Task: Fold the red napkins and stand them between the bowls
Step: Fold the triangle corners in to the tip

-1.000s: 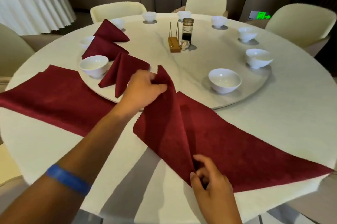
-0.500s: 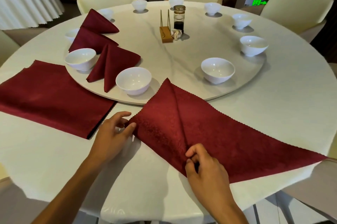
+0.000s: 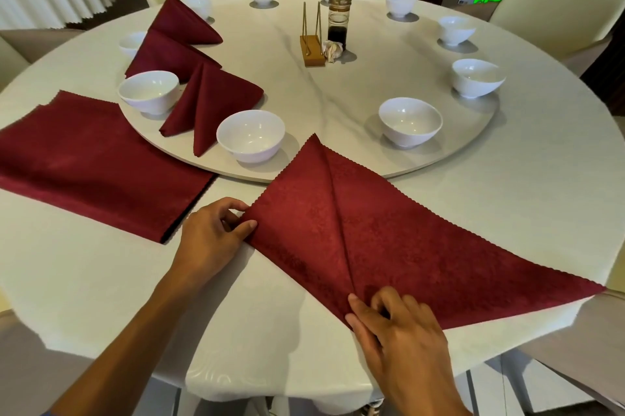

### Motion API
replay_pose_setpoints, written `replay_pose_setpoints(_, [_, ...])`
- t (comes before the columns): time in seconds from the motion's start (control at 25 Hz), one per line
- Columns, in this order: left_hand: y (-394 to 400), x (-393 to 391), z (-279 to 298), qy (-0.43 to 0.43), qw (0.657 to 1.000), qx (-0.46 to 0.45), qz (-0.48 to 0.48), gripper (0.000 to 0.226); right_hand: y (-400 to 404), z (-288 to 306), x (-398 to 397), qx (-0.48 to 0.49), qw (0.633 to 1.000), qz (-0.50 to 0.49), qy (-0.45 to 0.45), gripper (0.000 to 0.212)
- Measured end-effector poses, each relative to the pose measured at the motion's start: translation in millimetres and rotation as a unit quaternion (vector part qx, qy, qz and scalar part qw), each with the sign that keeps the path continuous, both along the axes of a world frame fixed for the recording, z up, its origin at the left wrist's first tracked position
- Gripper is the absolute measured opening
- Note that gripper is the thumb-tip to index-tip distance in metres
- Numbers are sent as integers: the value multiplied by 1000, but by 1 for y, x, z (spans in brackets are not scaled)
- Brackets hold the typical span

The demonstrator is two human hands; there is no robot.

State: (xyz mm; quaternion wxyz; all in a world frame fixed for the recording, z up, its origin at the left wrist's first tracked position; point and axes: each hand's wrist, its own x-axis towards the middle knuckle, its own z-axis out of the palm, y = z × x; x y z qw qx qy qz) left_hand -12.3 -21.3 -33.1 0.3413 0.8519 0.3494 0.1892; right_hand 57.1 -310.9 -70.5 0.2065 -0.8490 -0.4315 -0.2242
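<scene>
A restaurant dining room: round clothed table with lazy Susan, ringed bowls, cream chairs.

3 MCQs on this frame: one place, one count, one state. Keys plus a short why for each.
1. Where does the stack of unfolded napkins lie?
A. on the turntable
B. on the tablecloth, left of the napkin being folded
C. on a chair

2. How many folded napkins stand on the turntable?
A. one
B. three
C. five

3. What is the left hand doing?
A. pinching the left corner of the napkin being folded
B. lifting a bowl
C. hanging idle

Key: 1 B, the stack lies flat beside the turntable's edge. 2 B, three red cones sit among the left bowls. 3 A, thumb and fingers close on the corner.
</scene>
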Motion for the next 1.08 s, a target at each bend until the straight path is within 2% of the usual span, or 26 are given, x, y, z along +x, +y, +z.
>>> replay_pose_setpoints(0.08, [-4, -2, 3, 7, 999, 37, 15, 20, 1, 1, 1, -4, 1000, 5, 5, 27])
replay_pose_setpoints(0.16, [-20, -7, 11, -10, 986, 161, 33, 20, 2, 0, 1, -6, 1000, 11, 11, 29])
replay_pose_setpoints(0.2, [-36, -11, 15, -45, 974, 223, 8, 17, 2, 1, 2, -6, 1000, 12, 15, 30])
replay_pose_setpoints(0.28, [-86, -24, 13, -101, 946, 259, -167, 16, 2, 2, 2, -7, 1000, 11, 21, 30])
replay_pose_setpoints(0.32, [-117, -36, 0, -83, 919, 277, -267, 24, 2, 2, 1, -8, 1000, 11, 24, 30])
replay_pose_setpoints(0.4, [-139, -57, -22, 39, 876, 299, -378, 49, 1, 3, 0, -11, 999, 11, 31, 30])
replay_pose_setpoints(0.44, [-124, -60, -28, 86, 873, 294, -379, 58, 1, 2, 0, -15, 999, 9, 30, 30])
replay_pose_setpoints(0.52, [-73, -59, -33, 148, 895, 298, -296, 65, 1, 2, 0, -22, 999, 4, 30, 31])
replay_pose_setpoints(0.6, [-17, -53, -19, 188, 928, 256, -194, 73, 1, 2, 0, -21, 999, 3, 35, 32])
replay_pose_setpoints(0.64, [-2, -51, -12, 211, 931, 250, -163, 76, 1, 2, 0, -20, 999, 3, 38, 32])
replay_pose_setpoints(0.72, [-18, -48, -5, 214, 924, 270, -169, 76, 1, 3, -1, -17, 999, 3, 40, 32])
replay_pose_setpoints(0.84, [-86, -57, -10, 189, 886, 283, -315, 66, 1, 3, -1, -14, 999, 5, 42, 31])
replay_pose_setpoints(0.88, [-90, -60, -11, 190, 882, 284, -323, 67, 1, 3, -1, -13, 999, 6, 44, 30])
replay_pose_setpoints(1.0, [-43, -54, -11, 204, 932, 202, -223, 83, 0, 3, 0, -16, 999, 8, 49, 29])
replay_pose_setpoints(1.08, [-20, -47, -4, 217, 936, 223, -167, 92, -1, 4, -2, -20, 998, 5, 56, 30])
